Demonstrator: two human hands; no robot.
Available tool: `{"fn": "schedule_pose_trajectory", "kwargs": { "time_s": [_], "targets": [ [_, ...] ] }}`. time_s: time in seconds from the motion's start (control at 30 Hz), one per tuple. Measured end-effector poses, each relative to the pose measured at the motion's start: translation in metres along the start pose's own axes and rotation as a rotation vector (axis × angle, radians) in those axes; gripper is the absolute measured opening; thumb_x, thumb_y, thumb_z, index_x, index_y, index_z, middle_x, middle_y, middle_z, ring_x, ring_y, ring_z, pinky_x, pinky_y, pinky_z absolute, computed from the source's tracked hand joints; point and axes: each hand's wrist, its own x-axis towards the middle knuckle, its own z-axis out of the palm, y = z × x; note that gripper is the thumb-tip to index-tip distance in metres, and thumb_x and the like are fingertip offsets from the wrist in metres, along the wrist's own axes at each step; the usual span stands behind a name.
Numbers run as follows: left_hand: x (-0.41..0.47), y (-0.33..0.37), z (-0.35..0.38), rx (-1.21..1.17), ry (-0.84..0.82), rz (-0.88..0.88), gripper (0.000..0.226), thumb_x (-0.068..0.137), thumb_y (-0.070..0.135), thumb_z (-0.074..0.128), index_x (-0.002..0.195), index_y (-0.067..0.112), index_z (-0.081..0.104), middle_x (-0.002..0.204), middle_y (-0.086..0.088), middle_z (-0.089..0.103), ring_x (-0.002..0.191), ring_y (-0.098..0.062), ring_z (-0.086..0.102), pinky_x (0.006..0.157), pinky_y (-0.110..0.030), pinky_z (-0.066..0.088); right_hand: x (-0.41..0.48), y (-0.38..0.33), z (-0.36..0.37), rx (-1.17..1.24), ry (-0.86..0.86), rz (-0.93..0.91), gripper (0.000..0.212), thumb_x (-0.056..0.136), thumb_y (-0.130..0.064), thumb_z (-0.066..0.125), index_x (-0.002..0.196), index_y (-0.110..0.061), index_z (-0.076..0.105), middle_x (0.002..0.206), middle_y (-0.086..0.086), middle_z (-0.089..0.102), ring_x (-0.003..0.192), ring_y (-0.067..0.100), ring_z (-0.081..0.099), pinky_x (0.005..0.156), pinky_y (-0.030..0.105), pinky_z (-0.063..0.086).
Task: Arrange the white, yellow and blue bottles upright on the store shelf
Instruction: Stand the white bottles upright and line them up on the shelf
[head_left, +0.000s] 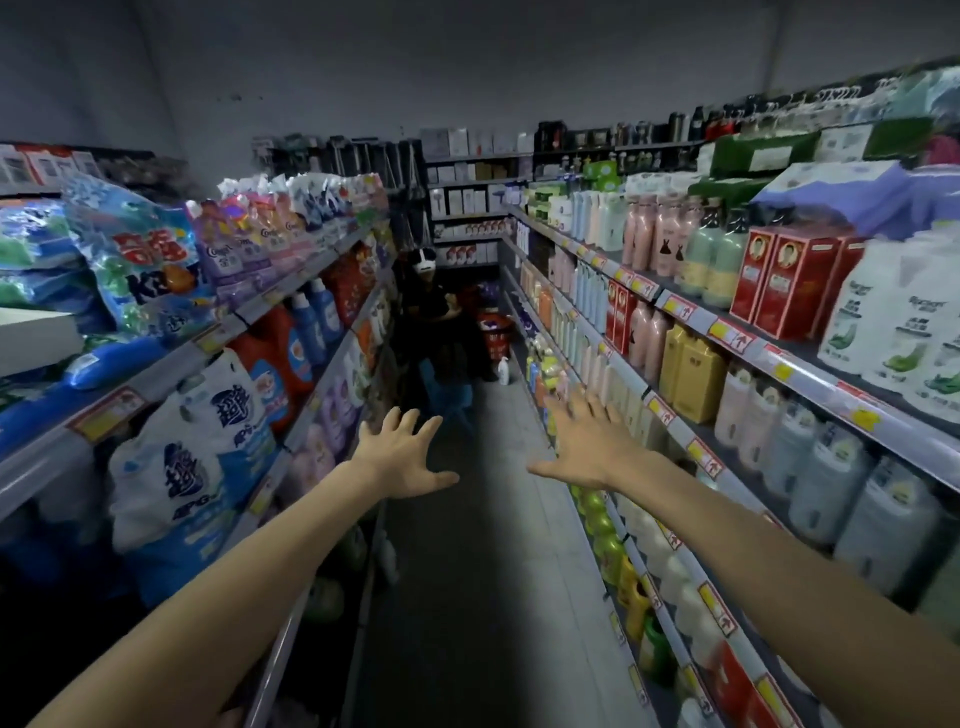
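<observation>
I stand in a narrow store aisle with both arms stretched forward. My left hand (402, 454) is spread wide over the aisle floor and holds nothing. My right hand (584, 441) is also empty with fingers apart, close to the right-hand shelf (691, 449). That shelf carries upright yellow bottles (693, 371), white and grey bottles (810, 457) and pale blue bottles (589, 291). A single white bottle (503, 371) stands on the floor far down the aisle. Neither hand touches a bottle.
The left shelving (171, 358) holds detergent bags and blue and red jugs. A person (434, 312) crouches at the aisle's far end beside a red basket (493, 332). Red boxes (789, 280) sit on the upper right shelf. Grey floor (467, 571) runs between the shelves.
</observation>
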Motion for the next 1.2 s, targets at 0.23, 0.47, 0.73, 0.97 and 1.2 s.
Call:
{"fn": "schedule_pose_trajectory", "kwargs": {
  "time_s": [0.23, 0.47, 0.73, 0.97, 1.2],
  "targets": [
    [0.055, -0.008, 0.056, -0.009, -0.057, 0.008, 0.110, 0.084, 0.088, 0.045, 0.166, 0.031, 0.001, 0.174, -0.007, 0.007, 0.161, -0.033, 0.001, 0.125, -0.067, 0.010, 0.060, 0.023, 0.055, 0.009, -0.122, -0.017, 0.116, 0.083, -0.083, 0.052, 0.166, -0.025, -0.005, 0.173, 0.017, -0.006, 0.158, 0.042, -0.010, 0.128, 0.058, 0.006],
    [0.125, -0.046, 0.108, -0.018, -0.004, 0.020, 0.102, 0.088, 0.079, 0.050, 0.166, 0.027, 0.010, 0.169, -0.006, 0.021, 0.159, -0.033, 0.012, 0.124, -0.066, 0.017, 0.133, 0.027, 0.094, 0.018, -0.182, -0.039, 0.111, 0.088, -0.080, 0.051, 0.166, -0.024, -0.004, 0.172, 0.019, -0.005, 0.159, 0.040, -0.011, 0.129, 0.054, 0.001],
    [0.243, -0.095, 0.168, -0.098, -0.046, 0.020, 0.101, 0.088, 0.078, 0.052, 0.166, 0.028, 0.012, 0.170, -0.008, 0.020, 0.159, -0.033, 0.012, 0.124, -0.066, 0.016, 0.266, 0.021, 0.151, -0.015, -0.285, -0.029, 0.112, 0.087, -0.078, 0.054, 0.165, -0.028, -0.009, 0.172, 0.021, -0.005, 0.158, 0.040, -0.012, 0.127, 0.056, 0.001],
    [0.350, -0.150, 0.191, -0.128, -0.084, 0.034, 0.100, 0.088, 0.078, 0.050, 0.166, 0.029, 0.011, 0.171, -0.009, 0.018, 0.160, -0.034, 0.011, 0.125, -0.066, 0.015, 0.389, 0.004, 0.177, -0.026, -0.318, -0.018, 0.110, 0.088, -0.080, 0.050, 0.166, -0.023, -0.002, 0.172, 0.020, 0.001, 0.159, 0.040, -0.005, 0.128, 0.055, 0.003],
    [0.432, -0.189, 0.210, -0.159, -0.060, 0.106, 0.088, 0.091, 0.073, 0.049, 0.163, 0.028, 0.025, 0.162, -0.004, 0.039, 0.154, -0.029, 0.030, 0.123, -0.056, 0.028, 0.478, 0.002, 0.211, -0.040, -0.373, -0.013, 0.111, 0.087, -0.080, 0.050, 0.166, -0.022, -0.001, 0.172, 0.020, 0.001, 0.159, 0.039, -0.004, 0.128, 0.054, 0.005]
  ]
}}
